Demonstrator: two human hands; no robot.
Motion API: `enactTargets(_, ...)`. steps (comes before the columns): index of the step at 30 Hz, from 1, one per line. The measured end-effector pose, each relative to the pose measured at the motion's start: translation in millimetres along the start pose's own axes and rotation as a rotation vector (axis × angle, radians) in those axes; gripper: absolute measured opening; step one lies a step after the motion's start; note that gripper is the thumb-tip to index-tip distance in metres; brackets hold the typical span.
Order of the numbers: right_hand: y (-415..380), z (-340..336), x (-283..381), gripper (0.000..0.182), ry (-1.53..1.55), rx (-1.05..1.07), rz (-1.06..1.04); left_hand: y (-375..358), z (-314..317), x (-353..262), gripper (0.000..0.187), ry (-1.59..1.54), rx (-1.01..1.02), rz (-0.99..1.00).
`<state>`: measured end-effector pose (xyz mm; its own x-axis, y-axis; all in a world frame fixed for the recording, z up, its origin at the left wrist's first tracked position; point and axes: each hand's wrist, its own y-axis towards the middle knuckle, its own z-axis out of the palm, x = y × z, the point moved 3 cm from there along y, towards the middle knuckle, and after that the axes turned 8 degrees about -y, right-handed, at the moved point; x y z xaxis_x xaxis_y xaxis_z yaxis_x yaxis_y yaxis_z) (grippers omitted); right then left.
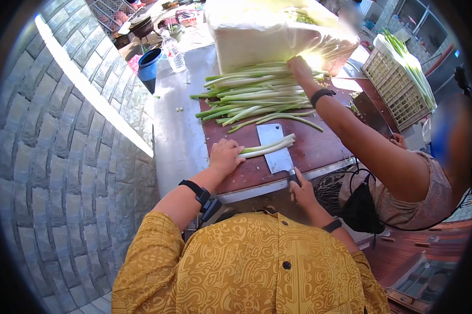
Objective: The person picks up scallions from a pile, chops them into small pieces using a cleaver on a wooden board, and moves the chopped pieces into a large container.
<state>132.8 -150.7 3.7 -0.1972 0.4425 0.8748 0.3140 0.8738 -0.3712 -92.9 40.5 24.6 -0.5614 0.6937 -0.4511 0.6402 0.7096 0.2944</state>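
Observation:
My left hand (225, 157) is closed around a few green onions (270, 148), whose white ends point right. Those stalks cross over the broad blade of a cleaver (279, 162), which lies nearly flat on the dark red table (246, 175). Near the table's front edge, my right hand (303, 192) grips the cleaver's black handle. Beyond the blade, a wide pile of green onions (262, 94) is spread across the tabletop.
At right, a co-worker's hand (300, 69) reaches to the pile; their other hand (398, 140) is by a dark blade (373, 112). A white plastic-covered box (267, 47) stands behind. Around are a crate (388, 78), a bottle (173, 55), a blue bucket (150, 63) and a brick wall (63, 157).

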Motion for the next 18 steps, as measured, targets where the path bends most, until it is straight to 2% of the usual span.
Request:
enactTargets(11,-3.7,-5.8,-1.4,0.058,-0.021,0.005,0.017,5.6,15.1,-1.7,0.013,0.03,0.052,0.028)
enactTargets(18,-15.7,-27.6,-8.6,0.059,-0.048,0.076,0.022,9.5,11.1,-1.9,0.014,0.037,0.083,0.025)
